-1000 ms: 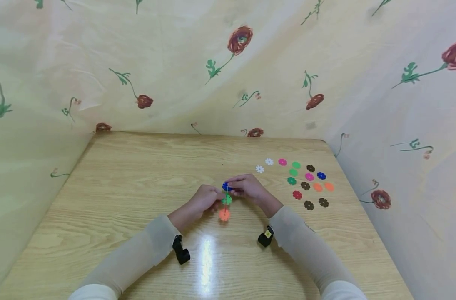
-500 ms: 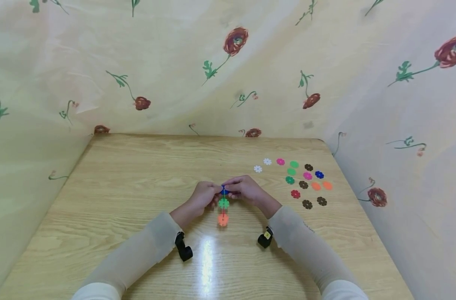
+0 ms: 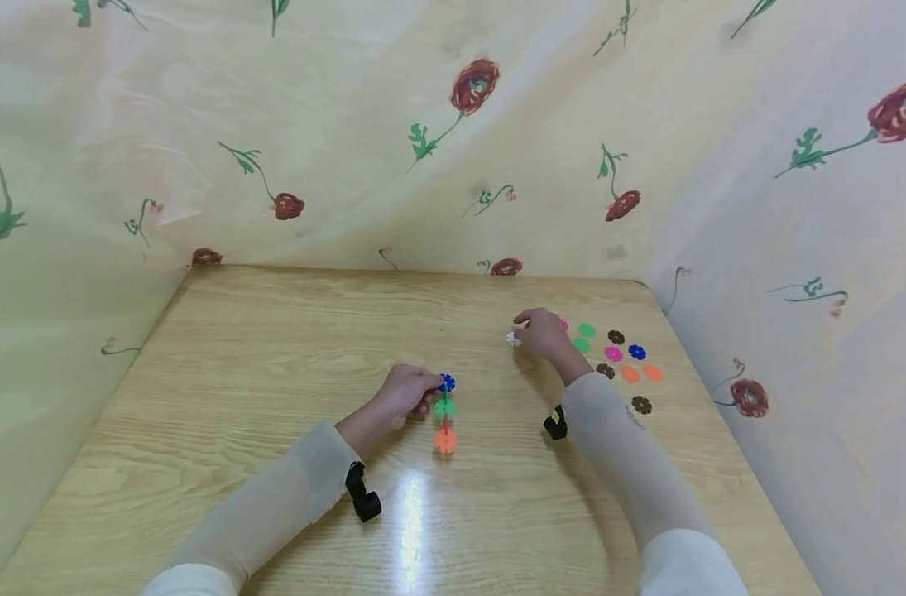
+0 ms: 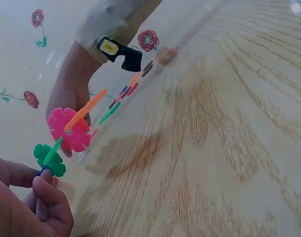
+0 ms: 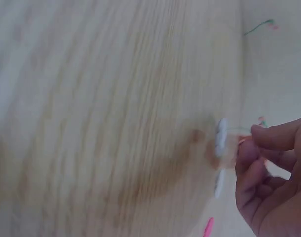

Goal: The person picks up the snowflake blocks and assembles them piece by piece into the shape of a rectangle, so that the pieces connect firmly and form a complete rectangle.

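My left hand [image 3: 402, 394] pinches the blue flower-shaped disc [image 3: 448, 382] at the top of a chain of interlocking plastic discs. Below it hang a green disc [image 3: 445, 407] and, at the bottom, an orange disc [image 3: 445, 441]. In the left wrist view, a pink disc [image 4: 68, 129] sits between the green disc [image 4: 50, 160] and the edge-on orange disc [image 4: 86, 109]. My right hand [image 3: 545, 335] hovers over the loose discs, beside a white disc [image 3: 512, 338]. The right wrist view has its fingers loosely curled near two white discs [image 5: 221, 137], seemingly apart from them.
Loose discs lie at the table's right: light green [image 3: 587, 330], pink [image 3: 613, 353], blue [image 3: 637, 352], orange [image 3: 630, 374] and brown [image 3: 642, 405]. My right arm hides some. Flowered cloth [image 3: 348, 149] borders the wooden table [image 3: 274, 331] at the back and sides.
Both hands were together at the blue disc. My right hand has let go and moved right and away to the white discs. My left hand keeps the chain in place.
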`<state>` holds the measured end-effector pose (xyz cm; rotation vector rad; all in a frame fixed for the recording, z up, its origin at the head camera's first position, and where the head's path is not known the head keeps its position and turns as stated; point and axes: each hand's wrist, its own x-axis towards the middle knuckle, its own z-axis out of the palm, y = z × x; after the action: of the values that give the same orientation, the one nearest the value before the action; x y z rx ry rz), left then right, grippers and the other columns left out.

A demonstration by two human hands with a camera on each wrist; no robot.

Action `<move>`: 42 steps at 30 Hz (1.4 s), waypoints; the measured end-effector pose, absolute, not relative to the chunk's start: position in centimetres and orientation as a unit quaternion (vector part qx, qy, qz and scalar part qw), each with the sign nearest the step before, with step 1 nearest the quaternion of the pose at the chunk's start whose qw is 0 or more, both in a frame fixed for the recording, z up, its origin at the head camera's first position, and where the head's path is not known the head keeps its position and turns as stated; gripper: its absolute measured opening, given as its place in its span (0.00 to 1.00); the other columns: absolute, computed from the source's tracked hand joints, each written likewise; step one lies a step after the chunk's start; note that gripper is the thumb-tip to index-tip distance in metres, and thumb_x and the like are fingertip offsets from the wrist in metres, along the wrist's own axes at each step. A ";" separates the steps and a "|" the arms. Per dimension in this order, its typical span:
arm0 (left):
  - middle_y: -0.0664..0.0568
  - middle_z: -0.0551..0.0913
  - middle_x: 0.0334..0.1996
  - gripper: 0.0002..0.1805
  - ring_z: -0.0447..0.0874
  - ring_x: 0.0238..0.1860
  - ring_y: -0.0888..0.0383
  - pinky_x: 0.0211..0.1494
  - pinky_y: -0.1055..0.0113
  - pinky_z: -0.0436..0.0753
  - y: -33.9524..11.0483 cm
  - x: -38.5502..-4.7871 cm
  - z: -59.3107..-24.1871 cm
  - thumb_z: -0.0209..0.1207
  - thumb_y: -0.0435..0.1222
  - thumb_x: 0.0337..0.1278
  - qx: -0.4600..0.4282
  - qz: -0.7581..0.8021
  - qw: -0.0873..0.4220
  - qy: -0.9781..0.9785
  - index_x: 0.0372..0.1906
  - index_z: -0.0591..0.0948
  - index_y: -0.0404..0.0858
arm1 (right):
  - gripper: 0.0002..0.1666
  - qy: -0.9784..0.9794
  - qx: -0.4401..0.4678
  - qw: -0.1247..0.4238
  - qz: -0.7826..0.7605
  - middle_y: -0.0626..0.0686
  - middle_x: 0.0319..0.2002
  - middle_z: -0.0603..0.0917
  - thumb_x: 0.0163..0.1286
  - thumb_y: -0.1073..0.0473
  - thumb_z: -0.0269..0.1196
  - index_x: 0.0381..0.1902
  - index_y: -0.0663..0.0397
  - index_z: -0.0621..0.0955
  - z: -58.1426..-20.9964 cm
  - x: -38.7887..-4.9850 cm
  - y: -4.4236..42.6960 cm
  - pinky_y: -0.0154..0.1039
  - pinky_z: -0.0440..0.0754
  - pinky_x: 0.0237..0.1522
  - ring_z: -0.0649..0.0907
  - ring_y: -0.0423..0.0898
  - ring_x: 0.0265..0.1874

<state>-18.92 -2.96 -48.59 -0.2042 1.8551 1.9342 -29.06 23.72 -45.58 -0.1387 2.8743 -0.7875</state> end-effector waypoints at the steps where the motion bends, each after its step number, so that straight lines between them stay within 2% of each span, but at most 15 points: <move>1: 0.52 0.78 0.21 0.08 0.68 0.16 0.65 0.18 0.76 0.69 -3.0 -18.9 -48.6 0.59 0.32 0.69 -0.074 0.701 0.225 0.673 0.38 0.84 0.30 | 0.20 0.964 -0.043 0.083 -0.249 0.66 0.51 0.84 0.72 0.62 0.61 0.58 0.66 0.81 -45.8 -29.3 24.0 0.52 0.82 0.50 0.82 0.60 0.50; 3: 0.52 0.78 0.21 0.08 0.68 0.16 0.65 0.18 0.76 0.69 -2.9 -18.8 -48.6 0.59 0.32 0.69 -0.075 0.702 0.225 0.672 0.38 0.84 0.30 | 0.21 0.969 -0.042 0.089 -0.226 0.66 0.53 0.83 0.72 0.59 0.61 0.58 0.66 0.80 -46.3 -29.5 24.3 0.55 0.80 0.55 0.81 0.61 0.53; 6: 0.52 0.79 0.21 0.09 0.68 0.16 0.65 0.18 0.76 0.70 -2.9 -18.8 -48.6 0.59 0.33 0.69 -0.074 0.703 0.224 0.671 0.38 0.84 0.30 | 0.20 0.974 -0.038 0.090 -0.206 0.65 0.53 0.82 0.72 0.57 0.61 0.55 0.66 0.81 -47.1 -29.5 24.4 0.55 0.79 0.56 0.81 0.60 0.52; 13: 0.52 0.77 0.20 0.09 0.67 0.17 0.65 0.18 0.76 0.69 -2.7 -18.9 -48.4 0.59 0.34 0.69 -0.074 0.701 0.221 0.674 0.35 0.83 0.31 | 0.10 0.968 -0.019 0.077 -0.240 0.60 0.39 0.82 0.69 0.61 0.65 0.41 0.65 0.80 -47.2 -29.0 24.0 0.43 0.80 0.38 0.80 0.52 0.36; 19: 0.52 0.76 0.20 0.10 0.67 0.17 0.64 0.19 0.75 0.69 -2.5 -18.9 -48.1 0.58 0.33 0.70 -0.068 0.706 0.225 0.669 0.35 0.83 0.31 | 0.10 0.899 -0.021 0.122 -0.419 0.58 0.34 0.83 0.70 0.69 0.62 0.46 0.71 0.81 -47.4 -28.2 22.5 0.33 0.79 0.28 0.80 0.44 0.28; 23: 0.52 0.77 0.20 0.09 0.67 0.18 0.64 0.19 0.75 0.69 -2.4 -18.9 -47.9 0.57 0.32 0.68 -0.071 0.711 0.220 0.664 0.35 0.83 0.30 | 0.12 0.829 -0.038 0.169 -0.532 0.55 0.33 0.82 0.73 0.71 0.58 0.51 0.74 0.78 -47.8 -27.3 20.8 0.33 0.81 0.30 0.80 0.43 0.27; 26: 0.52 0.77 0.20 0.09 0.67 0.18 0.65 0.19 0.75 0.69 -2.4 -18.9 -47.7 0.57 0.32 0.67 -0.075 0.713 0.217 0.663 0.34 0.82 0.30 | 0.11 0.791 -0.051 0.187 -0.581 0.53 0.32 0.82 0.74 0.72 0.56 0.51 0.74 0.77 -47.8 -26.6 19.4 0.33 0.82 0.32 0.81 0.43 0.29; 42: 0.53 0.74 0.20 0.08 0.66 0.18 0.63 0.20 0.73 0.68 -2.5 -19.1 -47.2 0.55 0.31 0.66 -0.081 0.712 0.206 0.666 0.30 0.79 0.33 | 0.04 0.718 -0.074 0.220 -0.656 0.49 0.29 0.80 0.74 0.75 0.53 0.43 0.69 0.75 -48.5 -24.8 15.9 0.30 0.82 0.33 0.81 0.40 0.30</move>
<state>-19.09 -2.45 -47.17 -0.2265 1.8558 1.9837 -24.84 15.93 -48.48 -0.2043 1.9863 -1.8158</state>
